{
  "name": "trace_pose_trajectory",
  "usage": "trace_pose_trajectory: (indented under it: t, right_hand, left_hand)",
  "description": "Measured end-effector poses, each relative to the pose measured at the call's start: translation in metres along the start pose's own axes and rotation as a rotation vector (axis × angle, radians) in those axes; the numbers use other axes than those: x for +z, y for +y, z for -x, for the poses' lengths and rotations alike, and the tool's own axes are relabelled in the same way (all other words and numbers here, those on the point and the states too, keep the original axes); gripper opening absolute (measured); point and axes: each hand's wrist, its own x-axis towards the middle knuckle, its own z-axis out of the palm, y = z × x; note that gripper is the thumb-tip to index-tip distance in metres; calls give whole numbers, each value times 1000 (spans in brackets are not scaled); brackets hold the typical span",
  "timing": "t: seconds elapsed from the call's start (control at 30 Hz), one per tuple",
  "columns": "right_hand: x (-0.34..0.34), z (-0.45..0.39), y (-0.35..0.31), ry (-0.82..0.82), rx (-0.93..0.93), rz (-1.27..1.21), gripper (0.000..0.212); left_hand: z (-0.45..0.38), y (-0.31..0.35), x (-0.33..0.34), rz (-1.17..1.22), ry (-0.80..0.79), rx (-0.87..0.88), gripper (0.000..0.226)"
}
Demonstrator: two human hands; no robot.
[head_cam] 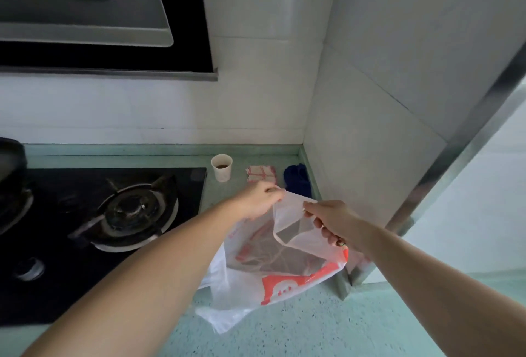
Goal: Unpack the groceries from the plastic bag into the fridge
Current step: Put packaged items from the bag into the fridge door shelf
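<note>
On the pale green speckled surface (327, 328), the translucent white plastic bag with orange-red printing (273, 280) is seen slumped on its base, close to the near edge. Its mouth is being held apart from two sides, presumably so that the contents can be seen and reached. The rim on the hob side of the bag is pinched by the left hand (260, 200), fingers curled on the film; the opposite rim is gripped by the right hand (327, 221), fingers folded round the plastic. The rim between them is drawn taut and raised. Dark shapes are made out through the film inside the bag, but what they are cannot be told. No fridge is visible in the view, so the unpacking is judged to be only at its opening step.

To the right of the bag, room is closed off by a grey panel with a metal-trimmed edge (444, 174), which stands just beside it; to the left of the bag, the black glass gas hob (119, 214) lies near. Open room is left mainly above the bag and toward the viewer.

Beyond the bag, against the white tiled wall (256, 95), a dark blue cloth (297, 183), a folded red-and-white checked cloth (261, 173) and a white paper cup (222, 167) are lined up, the blue cloth nearest the bag's far rim.
</note>
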Motion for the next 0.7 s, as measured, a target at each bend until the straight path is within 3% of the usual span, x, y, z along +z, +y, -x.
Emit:
trace_pose_trajectory:
  t: [0.1,0.23,0.5,0.7]
  right_hand:
    - [-6,11,6,-14,-76,141,29]
    - [-17,42,7,-23,-270,311,32]
    - [-46,110,-4,-75,-497,345,31]
    - [-30,164,-33,-111,-695,317,38]
  left_hand:
    - [27,2,3,-121,84,-16,46]
    - [80,26,6,-169,187,-61,35]
    - [167,66,23,-281,374,-58,39]
    - [240,89,7,-315,625,-51,45]
